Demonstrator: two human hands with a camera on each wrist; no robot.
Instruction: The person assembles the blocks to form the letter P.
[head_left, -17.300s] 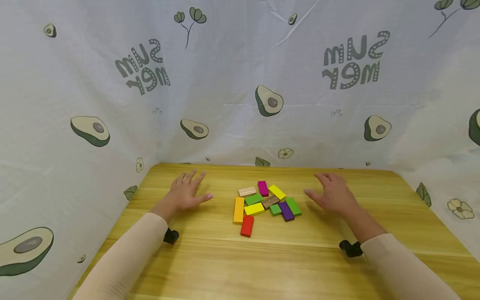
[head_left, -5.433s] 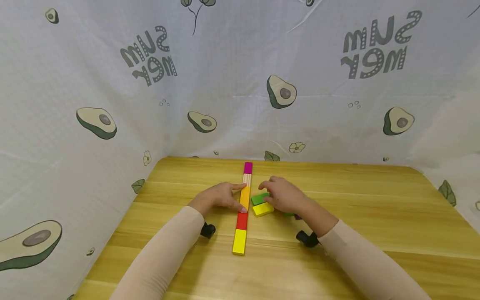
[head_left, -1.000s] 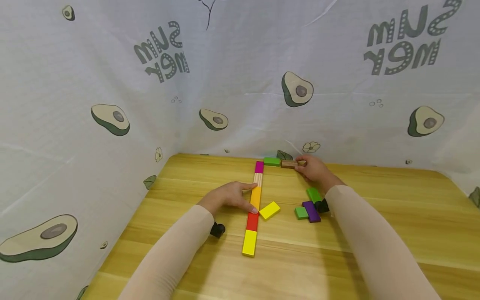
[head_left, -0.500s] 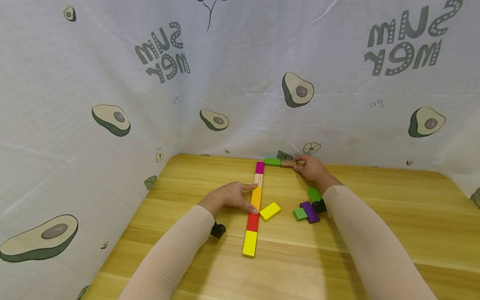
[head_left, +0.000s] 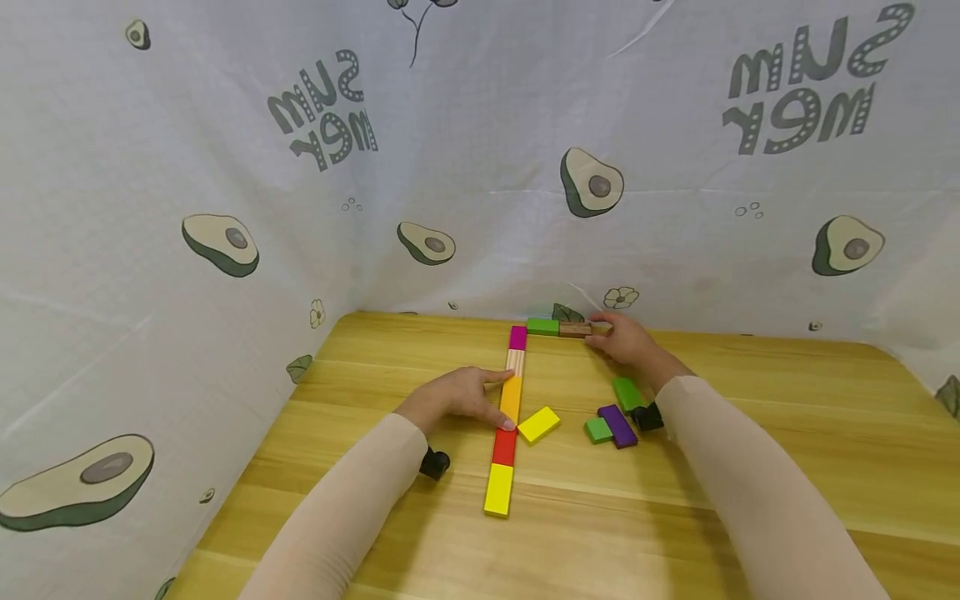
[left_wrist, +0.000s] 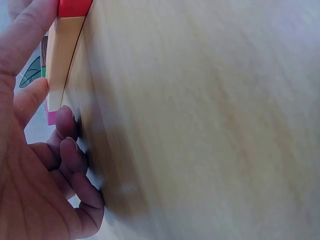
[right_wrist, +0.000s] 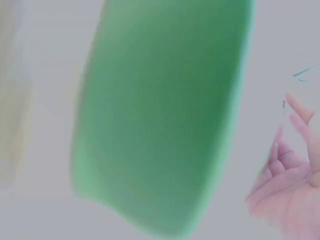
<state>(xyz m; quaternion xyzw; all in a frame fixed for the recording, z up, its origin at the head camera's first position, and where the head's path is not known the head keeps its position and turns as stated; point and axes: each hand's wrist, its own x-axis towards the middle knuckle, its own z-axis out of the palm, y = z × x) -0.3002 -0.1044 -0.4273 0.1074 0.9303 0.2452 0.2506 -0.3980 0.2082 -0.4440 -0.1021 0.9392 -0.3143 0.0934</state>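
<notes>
In the head view, magenta (head_left: pixel 518 337), striped pale wood (head_left: pixel 516 362), orange (head_left: pixel 511 398), red (head_left: pixel 505 447) and yellow (head_left: pixel 498 490) blocks form a straight line toward the viewer. My left hand (head_left: pixel 457 393) rests against it, thumb and index finger spread along the orange block; its other fingers bend in the left wrist view. At the far edge, a green block (head_left: pixel 542 327) lies crosswise beside the magenta end. My right hand (head_left: pixel 626 340) pinches the right end of a brown block (head_left: pixel 573 330), whose left end meets the green one.
A loose yellow block (head_left: pixel 539 425) lies slanted right of the line. Farther right sit a small green block (head_left: pixel 597 430), a purple block (head_left: pixel 618 426) and another green block (head_left: pixel 626 393), beside the right wrist's black camera (head_left: pixel 647 417). A patterned cloth (head_left: pixel 480 167) hangs behind the wooden table (head_left: pixel 375 350).
The right hand has slid the brown block left, closing the gap to the green block. The small green and purple blocks have shifted slightly left. My left hand stays put.
</notes>
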